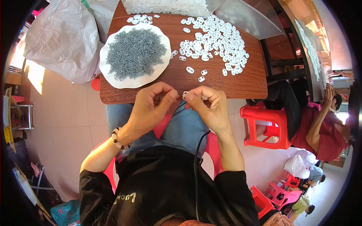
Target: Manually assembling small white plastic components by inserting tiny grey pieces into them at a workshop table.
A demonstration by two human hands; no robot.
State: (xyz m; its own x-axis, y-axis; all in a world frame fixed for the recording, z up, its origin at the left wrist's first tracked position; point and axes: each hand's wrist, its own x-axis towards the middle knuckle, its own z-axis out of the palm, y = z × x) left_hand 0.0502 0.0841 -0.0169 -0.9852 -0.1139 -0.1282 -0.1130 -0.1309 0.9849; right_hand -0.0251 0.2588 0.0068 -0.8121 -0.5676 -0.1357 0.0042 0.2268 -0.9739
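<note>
Mid-frame, a white piece (184, 96) is pinched by the right hand (212, 107); just left, the left hand (151, 102) is pinched too, contents unclear.

From here I see a black top (166, 184) with loose sleeves, pale looping lettering (125, 197) low in the frame, faded blue jeans (184, 128) mid-frame, a black cord (195, 165) trailing down the front, and a pale-and-dark beaded bracelet (117, 142) left of centre.

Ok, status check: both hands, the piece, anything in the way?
Left hand: fingertips pinched, contents unclear. Right hand: white piece held at fingertips. Plate of grey pieces beyond left hand, not between hands.
</note>
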